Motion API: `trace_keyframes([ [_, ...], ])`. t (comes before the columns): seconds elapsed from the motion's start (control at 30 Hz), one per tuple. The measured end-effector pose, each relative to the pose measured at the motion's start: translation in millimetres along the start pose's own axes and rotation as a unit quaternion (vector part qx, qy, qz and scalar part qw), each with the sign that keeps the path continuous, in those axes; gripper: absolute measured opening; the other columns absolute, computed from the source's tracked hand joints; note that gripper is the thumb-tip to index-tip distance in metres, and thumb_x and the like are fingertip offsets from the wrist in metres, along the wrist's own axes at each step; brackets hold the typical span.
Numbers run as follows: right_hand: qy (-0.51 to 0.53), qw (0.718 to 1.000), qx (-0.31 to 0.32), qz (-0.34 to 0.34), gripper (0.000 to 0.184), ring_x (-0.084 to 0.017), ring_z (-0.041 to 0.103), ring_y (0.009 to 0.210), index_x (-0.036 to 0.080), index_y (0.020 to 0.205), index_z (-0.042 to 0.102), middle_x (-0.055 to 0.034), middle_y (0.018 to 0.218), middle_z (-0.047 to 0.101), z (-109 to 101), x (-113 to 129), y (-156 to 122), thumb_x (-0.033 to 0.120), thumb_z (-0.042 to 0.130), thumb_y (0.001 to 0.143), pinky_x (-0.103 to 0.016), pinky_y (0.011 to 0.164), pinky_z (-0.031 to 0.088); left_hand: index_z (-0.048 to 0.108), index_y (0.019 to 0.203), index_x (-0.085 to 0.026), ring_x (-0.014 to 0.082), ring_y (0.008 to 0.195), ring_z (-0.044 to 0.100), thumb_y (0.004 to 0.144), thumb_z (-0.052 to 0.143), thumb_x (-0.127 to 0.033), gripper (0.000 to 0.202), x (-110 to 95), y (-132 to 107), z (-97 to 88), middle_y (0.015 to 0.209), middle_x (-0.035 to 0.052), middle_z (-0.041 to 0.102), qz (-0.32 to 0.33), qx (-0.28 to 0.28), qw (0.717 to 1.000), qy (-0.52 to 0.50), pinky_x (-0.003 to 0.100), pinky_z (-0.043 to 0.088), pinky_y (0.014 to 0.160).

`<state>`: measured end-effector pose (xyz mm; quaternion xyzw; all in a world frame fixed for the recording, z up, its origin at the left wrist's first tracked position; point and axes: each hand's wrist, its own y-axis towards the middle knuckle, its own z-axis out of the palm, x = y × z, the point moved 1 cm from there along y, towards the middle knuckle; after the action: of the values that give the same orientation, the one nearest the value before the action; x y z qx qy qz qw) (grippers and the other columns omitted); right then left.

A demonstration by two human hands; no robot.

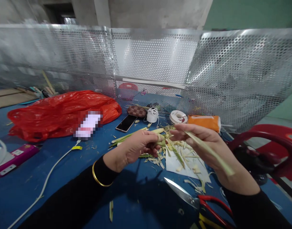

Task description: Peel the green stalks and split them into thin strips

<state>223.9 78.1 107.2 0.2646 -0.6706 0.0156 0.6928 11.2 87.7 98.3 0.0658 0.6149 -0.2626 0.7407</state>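
My left hand [136,147] is closed round a small folded piece of pale green leaf work [161,140] above the blue table [71,165]. My right hand [203,141] pinches a long leaf strip [212,154] that runs from the piece back over my wrist. Both hands meet over a white sheet [174,163] strewn with leaf trimmings [184,152]. More green strips [126,136] lie behind my left hand. Red-handled scissors [195,200] lie open near my right forearm.
A red plastic bag [57,111] lies at the left, with a phone [126,123], a brown pouch [136,111], a white spool [152,115], a tape roll [178,116] and an orange packet [204,122] along the perforated metal screen [160,63]. A red chair [272,143] stands right. A white cable [50,171] crosses the table.
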Motion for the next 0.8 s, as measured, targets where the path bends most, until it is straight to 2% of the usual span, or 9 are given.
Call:
trace_keyframes([
  [0.1,-0.089,0.988,-0.102,-0.071,0.014,-0.017,0.064,0.069,0.028,0.093,0.076,-0.0002,0.069,0.068,5,-2,1,0.031,0.064,0.087,-0.035,0.078,0.053,0.064,0.069,-0.013,0.0077,0.052,0.051,0.074,0.068,-0.024,0.014,3,3,0.1,0.058,-0.0015,0.056,-0.003,-0.007,1.000,0.004,0.023,0.047,0.056],
  [0.17,-0.112,0.973,-0.156,-0.128,0.016,-0.016,0.062,0.081,0.026,0.086,0.076,-0.0012,0.078,0.067,9,0,2,0.031,0.061,0.089,-0.033,0.087,0.049,0.064,0.069,-0.012,0.0071,0.050,0.050,0.074,0.068,-0.025,0.014,4,4,2.3,0.057,-0.0015,0.056,-0.015,-0.007,1.000,0.007,0.023,0.047,0.056],
  [0.23,-0.069,0.965,-0.196,-0.158,0.015,-0.017,0.061,0.092,0.024,0.083,0.075,-0.0023,0.089,0.067,13,4,2,0.029,0.062,0.088,-0.034,0.093,0.046,0.063,0.068,-0.013,0.0066,0.049,0.050,0.073,0.068,-0.024,0.014,5,4,5.1,0.057,-0.0017,0.056,-0.028,-0.005,1.000,0.012,0.023,0.046,0.055],
  [0.37,0.084,0.963,-0.238,-0.096,0.013,-0.013,0.061,0.069,0.023,0.096,0.070,0.0015,0.075,0.062,20,8,5,0.028,0.064,0.085,-0.029,0.075,0.053,0.062,0.066,-0.013,0.0069,0.051,0.052,0.072,0.069,-0.025,0.015,7,3,8.4,0.058,-0.0012,0.057,-0.028,0.001,0.999,0.022,0.022,0.047,0.056],
  [0.47,0.085,0.957,-0.268,-0.072,0.012,-0.008,0.049,0.049,0.023,0.095,0.067,0.0053,0.061,0.055,19,7,4,0.030,0.060,0.088,-0.025,0.064,0.051,0.062,0.066,-0.013,0.0076,0.052,0.053,0.071,0.070,-0.026,0.017,7,2,8.5,0.059,-0.0006,0.058,-0.022,0.007,0.999,0.022,0.024,0.049,0.059],
  [0.53,0.017,0.968,-0.243,-0.058,0.013,-0.009,0.045,0.045,0.023,0.088,0.067,0.0059,0.054,0.050,16,7,2,0.032,0.058,0.090,-0.026,0.061,0.049,0.063,0.067,-0.013,0.0078,0.053,0.054,0.071,0.071,-0.026,0.016,7,2,8.4,0.060,-0.0002,0.059,-0.020,0.018,0.999,0.017,0.024,0.049,0.059],
  [0.63,-0.152,0.983,-0.105,-0.022,0.019,-0.013,0.052,0.055,0.021,0.075,0.066,0.0013,0.056,0.055,10,12,0,0.032,0.058,0.089,-0.028,0.060,0.045,0.067,0.072,-0.011,0.0078,0.053,0.054,0.072,0.068,-0.025,0.013,4,1,8.1,0.063,0.0012,0.062,-0.022,0.031,0.999,0.005,0.025,0.051,0.061],
  [0.7,-0.245,0.969,-0.010,-0.012,0.021,-0.016,0.056,0.064,0.021,0.073,0.067,-0.0020,0.065,0.061,7,17,-2,0.031,0.058,0.088,-0.029,0.061,0.045,0.069,0.075,-0.011,0.0079,0.054,0.055,0.074,0.066,-0.023,0.013,3,0,7.6,0.065,0.0026,0.063,-0.024,0.034,0.999,0.002,0.025,0.052,0.062],
  [0.8,-0.309,0.949,0.036,-0.042,0.017,-0.018,0.058,0.071,0.021,0.077,0.068,-0.0034,0.076,0.063,5,22,-2,0.029,0.058,0.088,-0.030,0.065,0.045,0.070,0.078,-0.010,0.0082,0.055,0.056,0.075,0.064,-0.022,0.013,2,0,6.6,0.067,0.0034,0.065,-0.023,0.033,0.999,0.003,0.025,0.052,0.062],
])
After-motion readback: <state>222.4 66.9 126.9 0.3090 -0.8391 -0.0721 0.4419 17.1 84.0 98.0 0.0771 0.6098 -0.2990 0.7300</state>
